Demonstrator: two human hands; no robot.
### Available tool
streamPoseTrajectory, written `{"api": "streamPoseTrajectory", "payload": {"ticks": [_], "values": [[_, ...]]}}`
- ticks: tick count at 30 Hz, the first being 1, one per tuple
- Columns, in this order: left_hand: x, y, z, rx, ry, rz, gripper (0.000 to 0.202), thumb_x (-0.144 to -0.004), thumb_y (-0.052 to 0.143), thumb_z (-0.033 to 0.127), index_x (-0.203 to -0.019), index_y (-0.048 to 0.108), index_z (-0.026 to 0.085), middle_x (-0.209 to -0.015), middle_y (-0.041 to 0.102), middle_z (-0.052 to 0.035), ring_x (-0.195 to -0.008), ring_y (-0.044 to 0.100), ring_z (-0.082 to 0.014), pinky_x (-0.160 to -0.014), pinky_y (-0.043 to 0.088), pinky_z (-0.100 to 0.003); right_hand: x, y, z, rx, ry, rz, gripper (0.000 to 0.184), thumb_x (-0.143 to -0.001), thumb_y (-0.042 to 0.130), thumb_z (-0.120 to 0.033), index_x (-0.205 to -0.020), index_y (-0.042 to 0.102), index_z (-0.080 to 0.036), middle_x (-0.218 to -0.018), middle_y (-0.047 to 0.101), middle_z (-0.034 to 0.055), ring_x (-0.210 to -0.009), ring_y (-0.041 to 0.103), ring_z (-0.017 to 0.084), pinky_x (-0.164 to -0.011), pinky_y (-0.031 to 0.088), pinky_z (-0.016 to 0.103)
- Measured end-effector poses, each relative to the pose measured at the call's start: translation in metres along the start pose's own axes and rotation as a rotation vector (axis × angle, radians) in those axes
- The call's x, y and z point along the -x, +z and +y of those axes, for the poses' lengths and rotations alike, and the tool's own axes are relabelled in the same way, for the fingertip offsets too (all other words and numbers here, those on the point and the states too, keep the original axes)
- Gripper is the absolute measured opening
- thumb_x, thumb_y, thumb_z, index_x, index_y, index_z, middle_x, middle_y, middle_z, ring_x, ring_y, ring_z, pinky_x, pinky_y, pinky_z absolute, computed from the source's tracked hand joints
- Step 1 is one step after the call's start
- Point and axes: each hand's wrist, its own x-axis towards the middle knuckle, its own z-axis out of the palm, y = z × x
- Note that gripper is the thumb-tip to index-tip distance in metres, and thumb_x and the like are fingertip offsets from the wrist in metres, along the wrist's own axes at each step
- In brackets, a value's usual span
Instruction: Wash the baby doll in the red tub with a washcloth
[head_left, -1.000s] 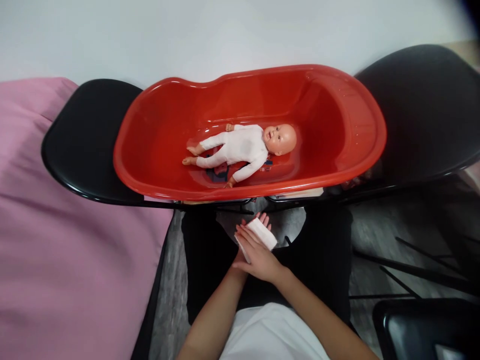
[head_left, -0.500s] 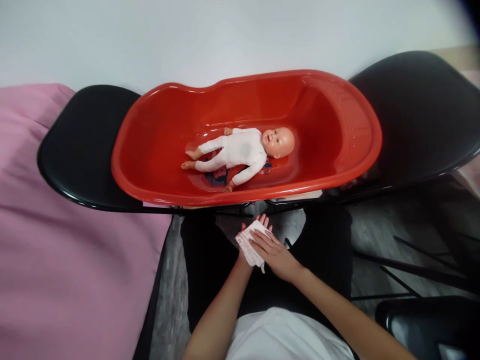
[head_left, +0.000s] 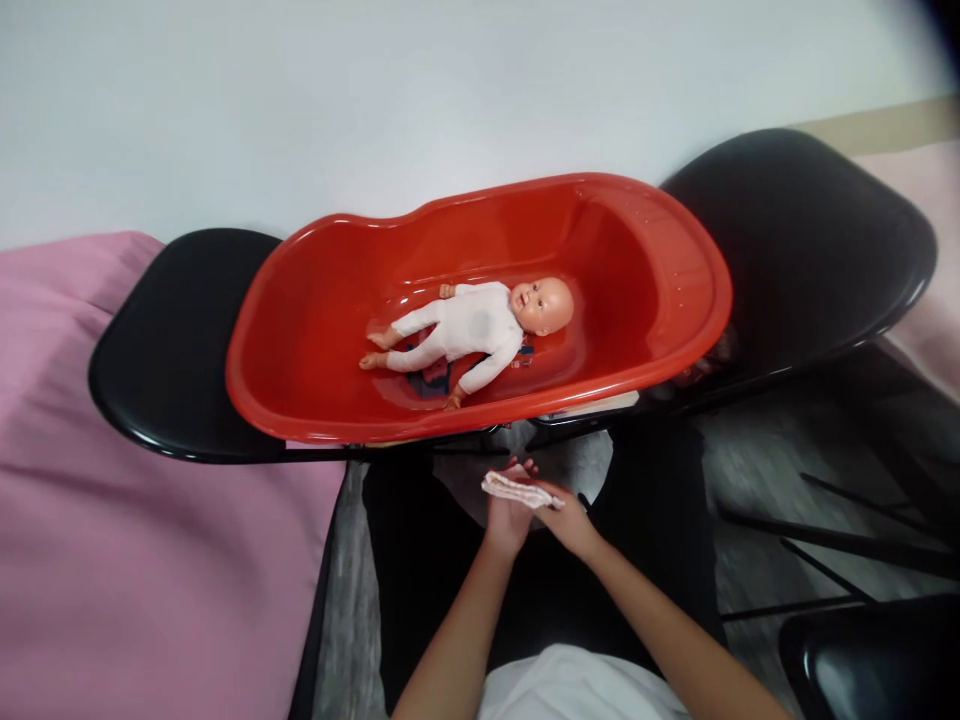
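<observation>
Right hand [head_left: 573,524]: fingers gripping folded cloth [head_left: 519,489]. Left hand [head_left: 510,520]: finger closure indeterminable. Doll [head_left: 478,322] in red tub [head_left: 300,335], beyond fingertips.

Black seats, one at the left [head_left: 176,350] and one at the right [head_left: 817,240], bear the red tub [head_left: 686,290], which overlaps both. Inside, a doll [head_left: 480,322] lies face up on the tub's bottom. Something pale and flat [head_left: 600,406] shows beneath the near rim, though it is too hidden to identify. Dark chair legs [head_left: 840,545] stand over the grey floor [head_left: 352,590].
</observation>
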Motion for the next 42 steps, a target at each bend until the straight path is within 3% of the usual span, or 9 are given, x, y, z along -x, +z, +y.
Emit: {"api": "streamPoseTrajectory", "payload": {"ticks": [5, 8, 10, 16, 20, 24, 30, 36, 42], "values": [[0.026, -0.002, 0.0, -0.423, -0.015, 0.017, 0.042, -0.103, 0.061, 0.05, -0.132, 0.07, 0.02, -0.136, 0.073, -0.0145, -0.129, 0.069, -0.0338, -0.114, 0.053, -0.051, -0.012, -0.004, -0.016, -0.442, 0.26, 0.23, 0.059, -0.077, 0.09, -0.058, -0.119, 0.08, -0.018, -0.127, 0.079, 0.0136, -0.124, 0.073, 0.037, -0.118, 0.051, 0.057], [0.061, -0.008, 0.023, -0.789, 0.241, 0.094, 0.043, -0.087, 0.082, 0.034, -0.128, 0.072, 0.025, -0.131, 0.074, -0.0123, -0.125, 0.071, -0.0338, -0.116, 0.051, -0.049, -0.016, -0.012, -0.02, -0.71, 0.322, 0.387, 0.06, -0.07, 0.095, -0.052, -0.116, 0.078, -0.018, -0.124, 0.08, 0.0136, -0.124, 0.073, 0.039, -0.117, 0.052, 0.058], [0.092, 0.0, 0.051, -0.916, 0.499, -0.006, 0.048, -0.09, 0.08, 0.035, -0.136, 0.069, 0.03, -0.137, 0.072, -0.0092, -0.128, 0.069, -0.031, -0.115, 0.053, -0.048, -0.018, -0.02, -0.021, -0.868, 0.319, 0.418, 0.061, -0.07, 0.095, -0.05, -0.119, 0.076, -0.019, -0.127, 0.079, 0.0129, -0.131, 0.069, 0.038, -0.119, 0.051, 0.057], [0.146, 0.107, 0.165, -1.376, 1.397, -0.417, 0.027, -0.102, 0.068, 0.025, -0.128, 0.072, 0.032, -0.128, 0.075, -0.0046, -0.123, 0.071, -0.0242, -0.112, 0.055, -0.048, -0.026, -0.03, -0.025, -0.985, 0.328, 0.346, 0.059, -0.081, 0.086, -0.052, -0.129, 0.072, -0.021, -0.134, 0.077, 0.0121, -0.139, 0.064, 0.036, -0.121, 0.05, 0.055], [0.099, 0.188, 0.209, -1.622, 1.207, -0.504, 0.033, -0.102, 0.065, 0.033, -0.132, 0.067, 0.02, -0.131, 0.074, -0.0093, -0.119, 0.072, -0.0242, -0.104, 0.061, -0.042, -0.026, -0.025, -0.025, -1.024, 0.36, 0.307, 0.053, -0.08, 0.089, -0.044, -0.123, 0.075, -0.018, -0.124, 0.081, 0.0127, -0.127, 0.073, 0.036, -0.118, 0.053, 0.054], [0.025, 0.224, 0.211, -2.172, 1.06, -0.608, 0.049, -0.098, 0.063, 0.026, -0.145, 0.062, 0.014, -0.156, 0.059, -0.0135, -0.146, 0.053, -0.0285, -0.125, 0.042, -0.045, -0.022, -0.02, -0.025, -0.997, 0.363, 0.281, 0.054, -0.077, 0.092, -0.043, -0.12, 0.076, -0.015, -0.116, 0.082, 0.0137, -0.118, 0.077, 0.037, -0.114, 0.056, 0.056], [-0.033, 0.223, 0.204, -2.756, 0.908, -0.801, 0.052, -0.099, 0.056, 0.018, -0.151, 0.061, 0.016, -0.169, 0.044, -0.0168, -0.159, 0.035, -0.0344, -0.127, 0.032, -0.054, -0.021, -0.016, -0.026, -0.947, 0.382, 0.285, 0.06, -0.074, 0.094, -0.049, -0.119, 0.077, -0.014, -0.107, 0.084, 0.0138, -0.111, 0.079, 0.039, -0.109, 0.059, 0.057], [-0.048, 0.223, 0.211, -2.862, 0.965, -1.003, 0.058, -0.097, 0.053, 0.012, -0.153, 0.062, 0.022, -0.169, 0.045, -0.0117, -0.162, 0.031, -0.0322, -0.132, 0.017, -0.055, -0.026, -0.014, -0.025, -0.942, 0.424, 0.303, 0.053, -0.072, 0.094, -0.046, -0.111, 0.078, -0.014, -0.104, 0.084, 0.0131, -0.111, 0.079, 0.038, -0.108, 0.06, 0.055], [-0.053, 0.209, 0.215, -2.801, 0.841, -1.141, 0.043, -0.094, 0.051, 0.003, -0.125, 0.074, 0.022, -0.172, 0.041, -0.0017, -0.166, 0.021, -0.0241, -0.134, -0.01, -0.054, -0.025, -0.012, -0.028, -0.941, 0.474, 0.321, 0.055, -0.068, 0.097, -0.047, -0.107, 0.079, -0.013, -0.102, 0.084, 0.014, -0.11, 0.079, 0.04, -0.105, 0.061, 0.056]]}}
